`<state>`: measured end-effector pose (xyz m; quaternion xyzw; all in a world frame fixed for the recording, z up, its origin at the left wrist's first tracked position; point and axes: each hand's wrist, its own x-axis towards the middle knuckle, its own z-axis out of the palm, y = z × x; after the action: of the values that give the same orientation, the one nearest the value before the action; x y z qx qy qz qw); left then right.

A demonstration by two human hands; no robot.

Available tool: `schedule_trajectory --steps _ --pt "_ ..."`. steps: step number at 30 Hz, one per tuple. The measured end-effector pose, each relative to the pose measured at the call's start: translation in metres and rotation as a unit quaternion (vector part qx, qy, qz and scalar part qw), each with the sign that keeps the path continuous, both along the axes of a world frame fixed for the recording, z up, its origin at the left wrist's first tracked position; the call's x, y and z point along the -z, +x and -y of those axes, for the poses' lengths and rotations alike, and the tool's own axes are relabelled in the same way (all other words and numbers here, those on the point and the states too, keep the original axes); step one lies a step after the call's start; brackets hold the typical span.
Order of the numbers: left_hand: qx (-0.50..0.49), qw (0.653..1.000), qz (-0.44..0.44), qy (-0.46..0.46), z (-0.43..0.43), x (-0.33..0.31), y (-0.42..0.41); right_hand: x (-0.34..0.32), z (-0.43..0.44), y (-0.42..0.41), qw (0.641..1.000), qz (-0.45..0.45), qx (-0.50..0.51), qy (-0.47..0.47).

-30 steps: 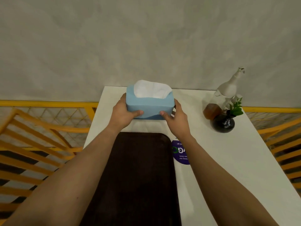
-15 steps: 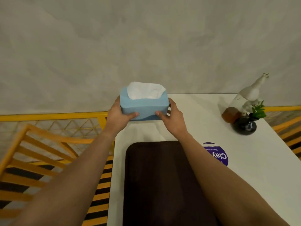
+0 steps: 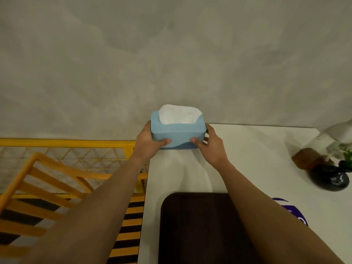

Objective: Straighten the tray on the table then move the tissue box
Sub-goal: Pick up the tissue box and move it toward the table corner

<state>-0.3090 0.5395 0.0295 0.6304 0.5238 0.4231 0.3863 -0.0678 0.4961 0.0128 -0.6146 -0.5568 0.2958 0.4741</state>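
- Blue tissue box (image 3: pixel 178 133) is clasped at its ends by the left hand (image 3: pixel 147 142) and right hand (image 3: pixel 212 147), perhaps just off the table (image 3: pixel 257 159).
- Dark tray (image 3: pixel 196 225) lies at 6 o'clock.

The white counter (image 3: pixel 257 159) ran up against a grey wall. A dark brown tray (image 3: pixel 200 229) lay flat on its near part, close to the left edge, its sides square with that edge. Just right of the tray a round purple sticker (image 3: pixel 293 212) sat on the surface, partly hidden. At the far left corner stood a blue tissue box (image 3: pixel 178 135); whether its base touched the counter could not be told. Far right stood a small black vase (image 3: pixel 329 179) and a glass bottle (image 3: pixel 306 159).
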Motion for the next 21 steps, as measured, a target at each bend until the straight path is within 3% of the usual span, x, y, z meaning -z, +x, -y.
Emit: schedule_trajectory --steps 21 --pt "0.006 0.996 -0.064 -0.067 -0.055 0.036 0.012 0.029 -0.06 0.013 0.998 0.043 -0.021 -0.048"
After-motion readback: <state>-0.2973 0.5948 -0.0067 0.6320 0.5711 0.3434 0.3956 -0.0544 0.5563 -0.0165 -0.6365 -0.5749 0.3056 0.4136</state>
